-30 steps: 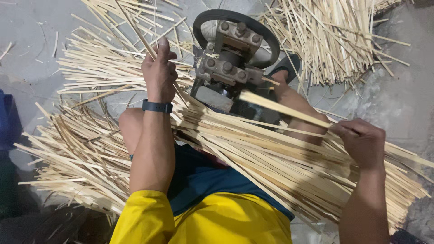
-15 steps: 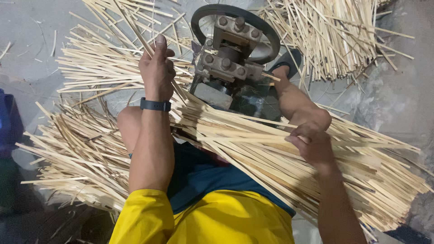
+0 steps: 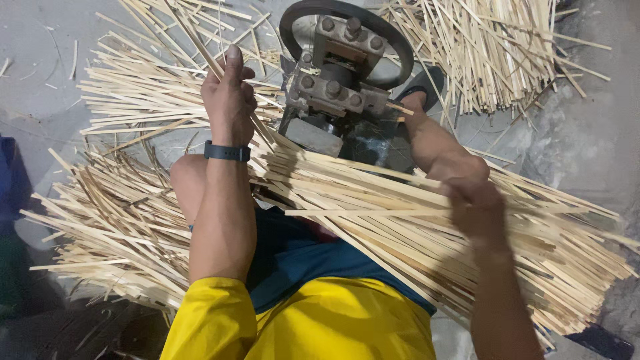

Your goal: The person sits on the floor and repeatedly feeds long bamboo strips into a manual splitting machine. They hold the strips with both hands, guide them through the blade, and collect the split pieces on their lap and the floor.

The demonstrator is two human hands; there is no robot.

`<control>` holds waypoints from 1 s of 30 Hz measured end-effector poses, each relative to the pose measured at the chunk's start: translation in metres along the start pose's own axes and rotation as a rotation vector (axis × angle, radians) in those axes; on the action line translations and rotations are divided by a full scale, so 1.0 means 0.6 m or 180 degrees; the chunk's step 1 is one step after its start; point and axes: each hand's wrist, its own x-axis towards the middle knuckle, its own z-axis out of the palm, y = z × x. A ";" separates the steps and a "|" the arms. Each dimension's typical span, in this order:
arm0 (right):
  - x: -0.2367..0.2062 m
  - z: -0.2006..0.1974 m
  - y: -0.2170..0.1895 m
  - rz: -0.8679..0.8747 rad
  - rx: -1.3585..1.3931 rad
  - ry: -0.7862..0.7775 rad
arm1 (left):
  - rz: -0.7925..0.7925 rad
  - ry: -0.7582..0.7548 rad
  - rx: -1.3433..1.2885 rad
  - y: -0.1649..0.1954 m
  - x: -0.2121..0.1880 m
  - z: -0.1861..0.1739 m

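Left hand (image 3: pixel 230 93) fingers clenched round 1 bamboo strip (image 3: pixel 200 47) right beside the splitter (image 3: pixel 340 73). Right hand (image 3: pixel 475 207), blurry, fingers curled over the strip bundle (image 3: pixel 400 220) across my lap; can't tell the grip.

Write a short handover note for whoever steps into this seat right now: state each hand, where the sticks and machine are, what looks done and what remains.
Left hand: closed around one thin bamboo stick, beside the metal machine.
Right hand: blurred, on a loose strip on the lap bundle; grip unclear.
Piles: floor heap at left, far pile beyond the machine.
Done and left: the pictures cannot separate worked sticks from unworked ones; the lap bundle is large.
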 end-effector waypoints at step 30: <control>0.099 0.017 -0.048 0.0055 0.0053 -0.0007 | -0.1083 0.0260 -0.0706 -0.056 0.023 0.010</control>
